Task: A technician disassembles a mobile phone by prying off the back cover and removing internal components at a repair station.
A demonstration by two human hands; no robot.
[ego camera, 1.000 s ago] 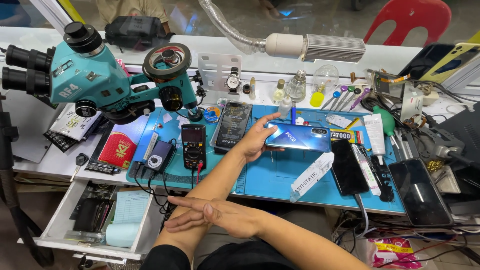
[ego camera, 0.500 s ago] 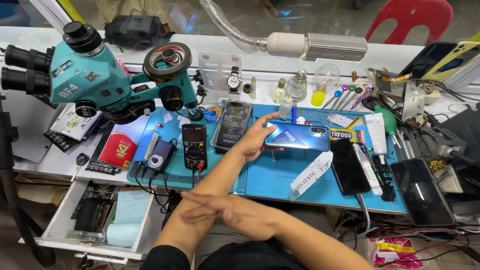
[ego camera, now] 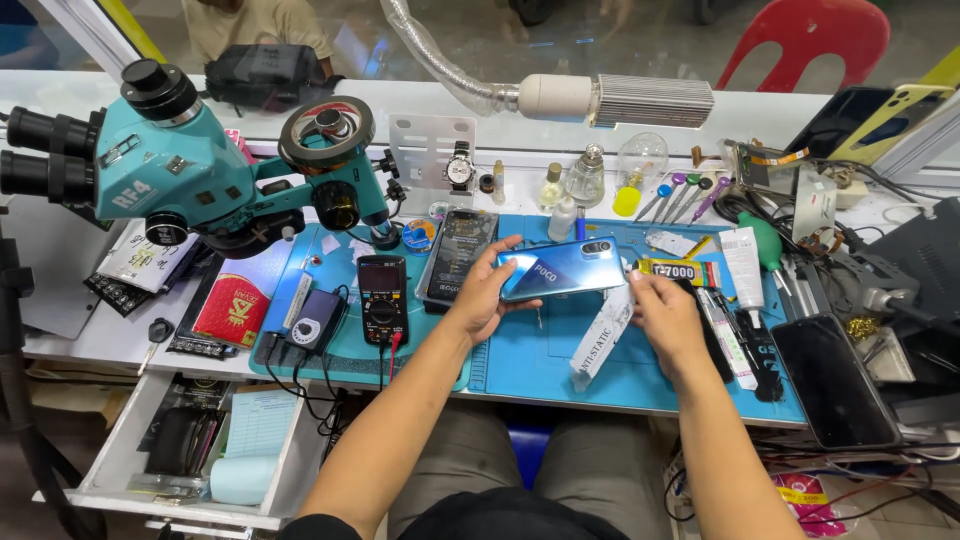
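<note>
A shiny blue phone [ego camera: 562, 268] lies back side up over the blue work mat [ego camera: 540, 360], its camera end to the right. My left hand [ego camera: 482, 293] grips its left end with fingers curled over the edges. My right hand [ego camera: 668, 318] rests open just right of the phone, fingertips near its right end, above a white anti-static brush [ego camera: 603, 335]. A second dark phone [ego camera: 455, 255] lies to the left of my left hand.
A teal microscope [ego camera: 190, 170] stands at the left, with a black multimeter [ego camera: 382, 298] below it. Bottles, screwdrivers and tubes crowd the mat's far and right side. A black phone [ego camera: 835, 378] lies at the right. An open drawer [ego camera: 190, 440] sticks out at lower left.
My right hand left my left forearm and moved up to the right end of the phone. My left hand kept its hold on the phone.
</note>
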